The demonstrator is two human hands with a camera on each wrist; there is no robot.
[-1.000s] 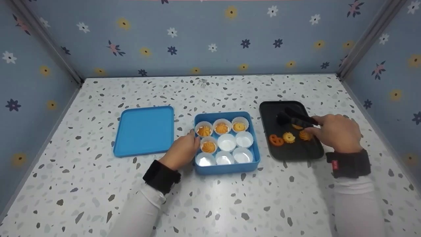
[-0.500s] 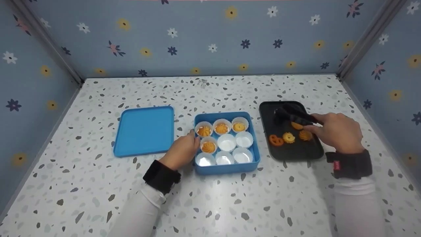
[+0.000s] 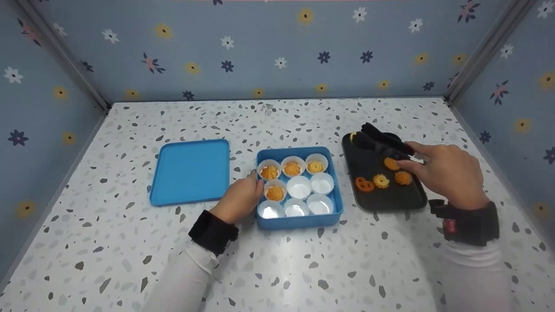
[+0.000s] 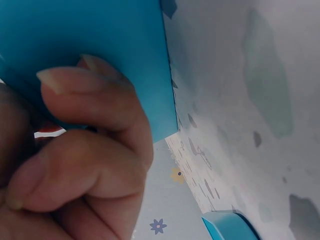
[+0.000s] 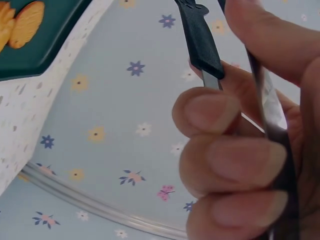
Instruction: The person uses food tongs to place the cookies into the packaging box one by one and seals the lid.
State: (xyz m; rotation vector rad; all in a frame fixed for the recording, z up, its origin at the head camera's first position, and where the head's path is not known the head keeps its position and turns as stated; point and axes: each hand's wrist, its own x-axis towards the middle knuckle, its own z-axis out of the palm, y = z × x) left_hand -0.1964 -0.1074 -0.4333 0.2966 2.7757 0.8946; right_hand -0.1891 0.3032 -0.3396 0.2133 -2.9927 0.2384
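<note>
With my left hand [image 3: 240,197] I hold the left wall of a blue box [image 3: 299,222]; in the left wrist view, curled fingers [image 4: 95,100] lie against its side. White paper cups [image 3: 299,187] fill the box, several of them with a cookie [image 3: 275,193] inside. My right hand [image 3: 448,173] grips black-tipped metal tongs [image 3: 381,143] above a black tray [image 3: 368,201]. At the tongs' tips a bit of something yellow [image 3: 353,137] shows, mostly hidden. On the tray lie a pretzel [image 3: 364,184], a ring cookie [image 3: 381,181], a swirl cookie [image 3: 403,178] and a round cracker [image 3: 392,163].
A flat blue lid [image 3: 190,172] lies on the speckled table [image 3: 277,268], left of the box. Blue flowered panels [image 3: 260,43] stand at the back and both sides. The tray sits between the box and the right panel.
My right hand and the tongs have shifted up and back; the tips moved toward the tray's far left corner, uncovering the round cracker. A yellow bit now shows at the tips. My left hand stays put.
</note>
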